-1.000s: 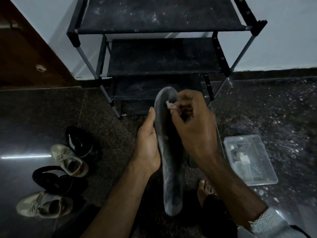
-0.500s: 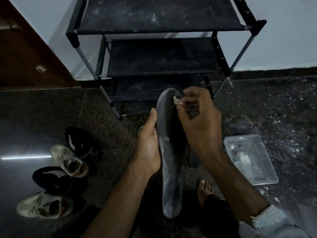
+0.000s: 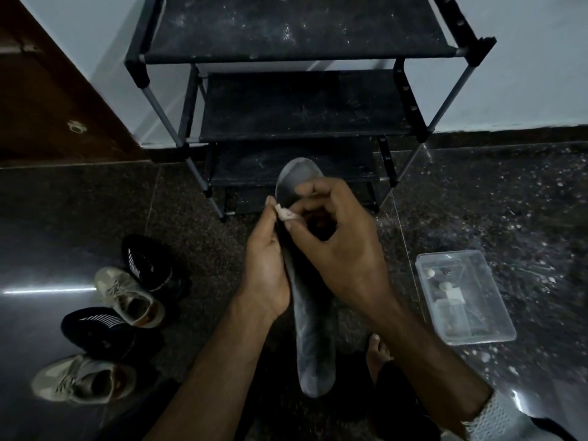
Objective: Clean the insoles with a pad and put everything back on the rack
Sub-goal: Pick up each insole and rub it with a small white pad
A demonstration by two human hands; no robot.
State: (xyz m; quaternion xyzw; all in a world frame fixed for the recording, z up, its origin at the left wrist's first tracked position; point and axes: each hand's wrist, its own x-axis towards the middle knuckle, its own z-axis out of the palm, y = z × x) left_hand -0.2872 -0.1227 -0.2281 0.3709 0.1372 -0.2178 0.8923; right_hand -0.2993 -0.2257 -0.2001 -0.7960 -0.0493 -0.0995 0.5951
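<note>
dark speckled floor [image 3: 496, 198], wooden door [image 3: 47, 100], white wall [image 3: 525, 58]

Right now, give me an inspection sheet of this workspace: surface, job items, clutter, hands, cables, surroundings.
Surface: dark speckled floor, glossy.
Job items: grey insole held upright; small pale pad at its upper left edge; black rack, visible shelves bare and dusty.
Clutter: four shoes on the floor at left; clear plastic box at right.
Hands: left hand grips the insole; right hand pinches the pad.
Cables: nothing seen.
Surroundings: pale wall, brown door.

Pad [image 3: 285, 214] now at insole's [image 3: 313, 338] left edge
</note>
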